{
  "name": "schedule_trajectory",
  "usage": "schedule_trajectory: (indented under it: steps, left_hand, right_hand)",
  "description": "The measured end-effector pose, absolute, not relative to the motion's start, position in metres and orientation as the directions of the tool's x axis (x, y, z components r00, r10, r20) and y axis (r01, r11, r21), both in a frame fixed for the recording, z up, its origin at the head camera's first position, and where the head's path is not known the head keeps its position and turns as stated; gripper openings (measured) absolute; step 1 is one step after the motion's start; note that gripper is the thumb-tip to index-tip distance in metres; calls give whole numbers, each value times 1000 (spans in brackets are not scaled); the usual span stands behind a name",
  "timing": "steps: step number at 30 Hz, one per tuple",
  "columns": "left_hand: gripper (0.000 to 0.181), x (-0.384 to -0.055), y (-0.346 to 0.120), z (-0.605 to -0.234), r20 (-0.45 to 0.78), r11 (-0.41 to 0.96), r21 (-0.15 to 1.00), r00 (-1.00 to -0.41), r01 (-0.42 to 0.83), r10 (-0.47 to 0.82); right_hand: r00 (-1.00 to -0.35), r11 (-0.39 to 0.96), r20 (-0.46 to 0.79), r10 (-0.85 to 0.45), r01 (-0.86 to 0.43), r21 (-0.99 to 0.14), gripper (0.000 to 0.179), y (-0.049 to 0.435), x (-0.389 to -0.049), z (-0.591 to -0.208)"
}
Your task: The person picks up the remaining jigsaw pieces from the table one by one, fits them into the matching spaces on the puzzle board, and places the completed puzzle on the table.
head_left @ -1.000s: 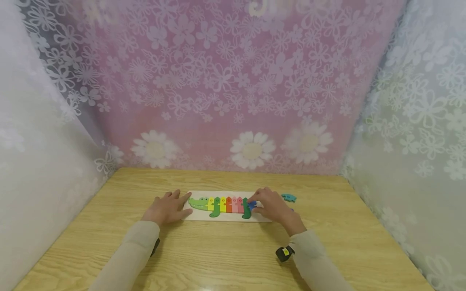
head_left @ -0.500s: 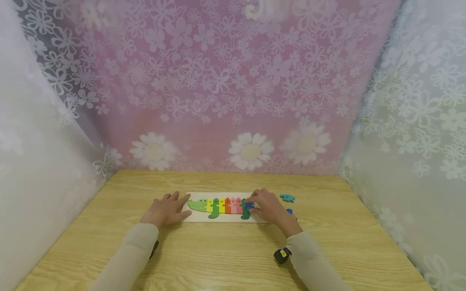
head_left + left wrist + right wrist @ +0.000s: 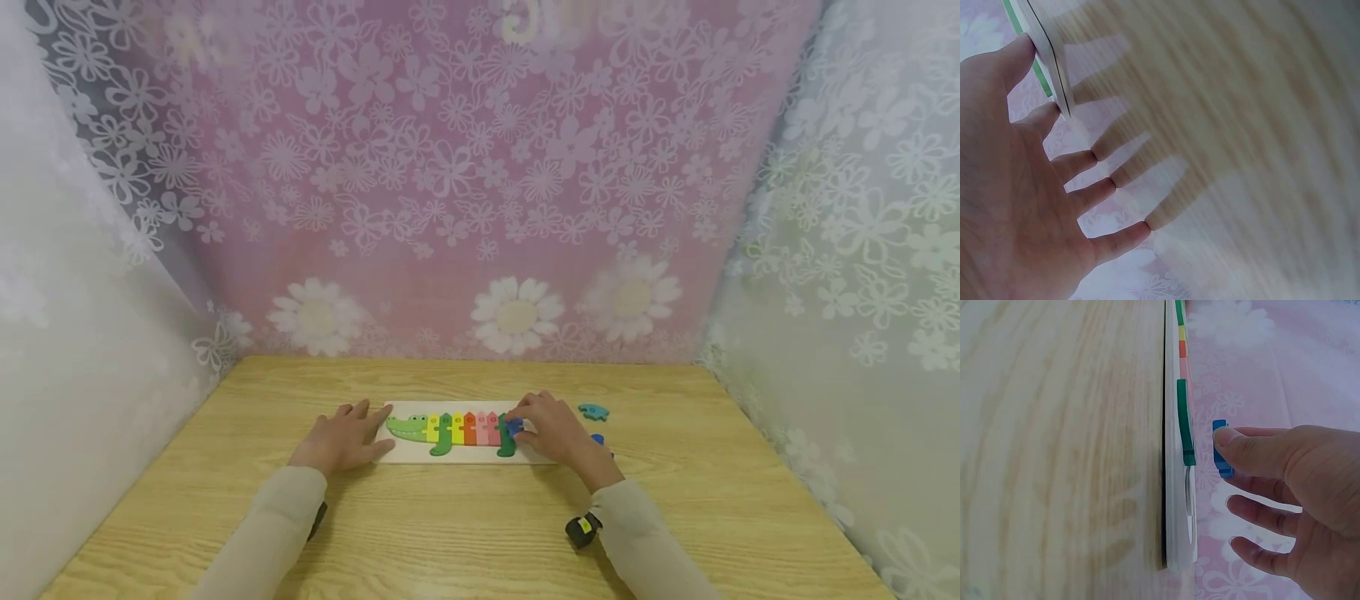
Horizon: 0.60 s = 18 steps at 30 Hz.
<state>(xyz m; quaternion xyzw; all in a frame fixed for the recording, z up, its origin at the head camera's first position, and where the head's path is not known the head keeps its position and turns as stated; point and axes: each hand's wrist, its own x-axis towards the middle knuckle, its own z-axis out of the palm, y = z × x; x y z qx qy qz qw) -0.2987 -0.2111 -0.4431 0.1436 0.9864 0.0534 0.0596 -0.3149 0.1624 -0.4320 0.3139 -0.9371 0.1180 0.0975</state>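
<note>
Above the puzzle board (image 3: 472,456), the right hand (image 3: 557,428) pinches a blue piece (image 3: 1222,461).

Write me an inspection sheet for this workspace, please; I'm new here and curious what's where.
Surface: wood-grain table, bare hands working on it.
Job's things: pale puzzle board bearing coloured crocodile parts, from the light green head on the left to a dark green leg piece; blue piece held off the board; teal piece and second blue piece, partly hidden, loose to the board's right.
Clutter: nothing seen.
Left grip: fingers spread, at the board's left end.
Right grip: pinching the blue piece.
Cables: nothing seen.
Surroundings: pink flowered cloth behind the table, pale flowered cloth at the sides.
</note>
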Motion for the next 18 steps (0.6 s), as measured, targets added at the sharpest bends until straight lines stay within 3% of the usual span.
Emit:
schedule_trajectory:
  steps: [18]
  left_hand:
    - [77, -300, -211, -444, -100, 949, 143, -950, 282, 297]
  right_hand:
    - [-815, 803, 254, -521, -569, -177, 28, 168, -318, -437]
